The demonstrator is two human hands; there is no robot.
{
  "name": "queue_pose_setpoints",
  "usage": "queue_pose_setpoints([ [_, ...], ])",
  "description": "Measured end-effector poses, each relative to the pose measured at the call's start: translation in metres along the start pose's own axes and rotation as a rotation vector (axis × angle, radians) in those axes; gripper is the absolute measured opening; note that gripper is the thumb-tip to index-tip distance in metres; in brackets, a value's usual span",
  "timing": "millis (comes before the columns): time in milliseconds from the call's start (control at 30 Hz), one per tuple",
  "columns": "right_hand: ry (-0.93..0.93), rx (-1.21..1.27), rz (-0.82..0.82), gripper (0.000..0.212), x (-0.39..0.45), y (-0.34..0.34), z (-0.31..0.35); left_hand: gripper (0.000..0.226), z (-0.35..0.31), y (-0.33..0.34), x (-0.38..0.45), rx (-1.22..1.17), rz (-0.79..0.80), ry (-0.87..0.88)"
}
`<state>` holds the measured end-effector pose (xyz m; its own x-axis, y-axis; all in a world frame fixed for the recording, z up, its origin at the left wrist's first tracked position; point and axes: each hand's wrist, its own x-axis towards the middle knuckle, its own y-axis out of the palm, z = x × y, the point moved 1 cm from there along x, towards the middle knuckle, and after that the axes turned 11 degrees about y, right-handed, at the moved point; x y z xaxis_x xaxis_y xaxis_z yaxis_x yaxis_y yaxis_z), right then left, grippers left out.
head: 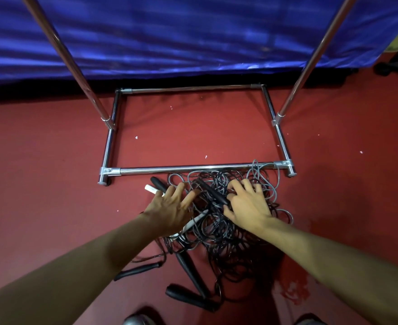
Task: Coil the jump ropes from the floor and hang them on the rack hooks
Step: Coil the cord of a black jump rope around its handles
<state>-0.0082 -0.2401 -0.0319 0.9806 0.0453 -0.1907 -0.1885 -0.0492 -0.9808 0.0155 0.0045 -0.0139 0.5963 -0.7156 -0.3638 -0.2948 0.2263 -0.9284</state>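
Red floor lies bare around tangled jump ropes (228, 231); left hand (172, 207) and right hand (249, 205) spread, gripless.

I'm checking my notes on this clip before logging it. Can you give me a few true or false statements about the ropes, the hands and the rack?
1. The jump ropes lie in one tangled pile on the red floor. True.
2. The rack is wooden. False: it is chrome metal tubing.
3. Both the left hand and the right hand reach into the pile. True.
4. A coiled rope hangs on the rack. False: none is seen hanging.
5. A blue curtain hangs behind the rack. True.
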Motion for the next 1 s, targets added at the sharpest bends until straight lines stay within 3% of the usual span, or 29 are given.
queue_pose_setpoints([
  [133, -0.081, 0.059, -0.181, 0.031, -0.011, -0.020, -0.007, 0.068, -0.004, -0.013, -0.007, 0.011, -0.023, 0.002],
  [333, -0.215, 0.093, -0.266, 0.031, -0.052, -0.074, -0.007, 0.065, -0.016, -0.043, -0.023, 0.091, -0.132, 0.004],
  [467, -0.258, 0.177, -0.365, 0.033, -0.082, -0.147, -0.008, 0.050, -0.028, -0.086, -0.033, 0.077, -0.362, 0.056],
  [567, -0.337, 0.300, -0.400, 0.035, -0.105, -0.214, -0.017, 0.037, -0.036, -0.157, -0.052, 0.063, -0.551, 0.104],
  [667, -0.390, 0.484, -0.305, 0.065, -0.126, -0.284, -0.035, 0.038, -0.049, -0.252, -0.080, 0.035, -0.751, 0.194],
  [767, -0.290, 0.600, -0.244, 0.096, -0.127, -0.334, -0.049, 0.042, -0.073, -0.340, -0.113, 0.084, -0.840, 0.283],
  [833, -0.267, 0.738, -0.193, 0.102, -0.123, -0.349, -0.048, 0.049, -0.093, -0.382, -0.134, 0.111, -0.867, 0.308],
  [900, -0.269, 0.894, -0.163, 0.082, -0.116, -0.350, -0.042, 0.051, -0.110, -0.405, -0.149, 0.134, -0.869, 0.339],
  [1000, -0.192, 1.115, -0.126, 0.032, -0.114, -0.345, -0.037, 0.044, -0.121, -0.403, -0.152, 0.053, -0.853, 0.368],
])
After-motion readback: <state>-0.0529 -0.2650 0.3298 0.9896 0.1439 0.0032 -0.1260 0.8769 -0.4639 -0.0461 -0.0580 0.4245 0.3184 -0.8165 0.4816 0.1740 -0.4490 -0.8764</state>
